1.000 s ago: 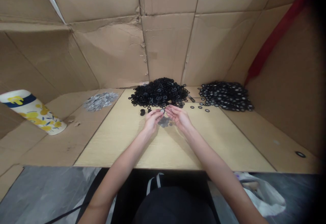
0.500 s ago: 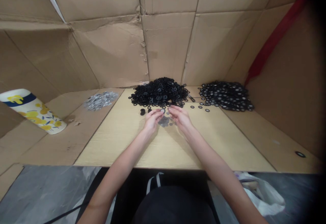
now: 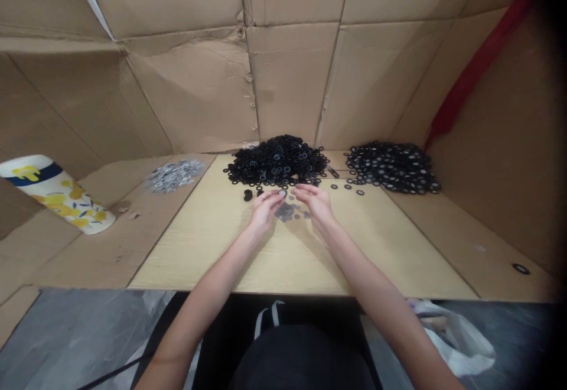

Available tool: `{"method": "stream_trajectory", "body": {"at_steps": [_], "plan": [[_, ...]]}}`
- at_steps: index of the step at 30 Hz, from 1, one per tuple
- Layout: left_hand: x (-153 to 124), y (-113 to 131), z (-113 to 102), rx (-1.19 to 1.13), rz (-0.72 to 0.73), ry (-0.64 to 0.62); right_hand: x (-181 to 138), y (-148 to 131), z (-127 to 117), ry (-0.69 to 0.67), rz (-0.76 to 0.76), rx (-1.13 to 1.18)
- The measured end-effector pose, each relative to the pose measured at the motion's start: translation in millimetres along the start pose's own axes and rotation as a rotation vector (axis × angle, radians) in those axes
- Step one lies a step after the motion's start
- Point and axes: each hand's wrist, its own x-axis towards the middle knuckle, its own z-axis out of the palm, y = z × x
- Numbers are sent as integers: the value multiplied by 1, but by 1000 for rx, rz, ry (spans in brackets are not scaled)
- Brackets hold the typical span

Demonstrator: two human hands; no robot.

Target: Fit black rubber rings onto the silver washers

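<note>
Between the fingertips of my left hand (image 3: 267,205) is a black ring with a pale disc (image 3: 282,193) in its middle. My right hand (image 3: 315,202) is just to the right of it, apart from the left, with thumb and forefinger pinched together. Whatever those fingertips hold is too small to make out. Below both hands, a small cluster of grey discs (image 3: 287,213) lies on the yellowish board (image 3: 287,260). Just beyond my fingers rises a heap of black rings (image 3: 277,162). A short stack of black rings (image 3: 248,195) stands left of my left hand.
At the right rear lies a heap of black rings with pale centres (image 3: 392,168); several loose ones lie nearby. Silvery discs (image 3: 175,175) are piled at left. A patterned tumbler (image 3: 62,198) stands far left. Cardboard walls (image 3: 292,83) enclose the back and sides. One ring (image 3: 521,269) lies far right.
My right hand has shifted very slightly, its fingers a little farther from the grey discs, of which more show. My left hand holds the ring in the same place.
</note>
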Motion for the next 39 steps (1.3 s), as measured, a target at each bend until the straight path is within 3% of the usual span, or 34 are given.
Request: {"method": "stream_trajectory", "body": {"at_steps": [20, 28, 39], "plan": [[-1, 0, 0, -8, 20, -10, 3, 2, -3, -40, 37, 69], [-1, 1, 0, 22, 15, -25, 4, 6, 0, -141, -111, -178], [-7, 1, 3, 230, 29, -72, 8, 9, -5, -210, -98, -262]]}}
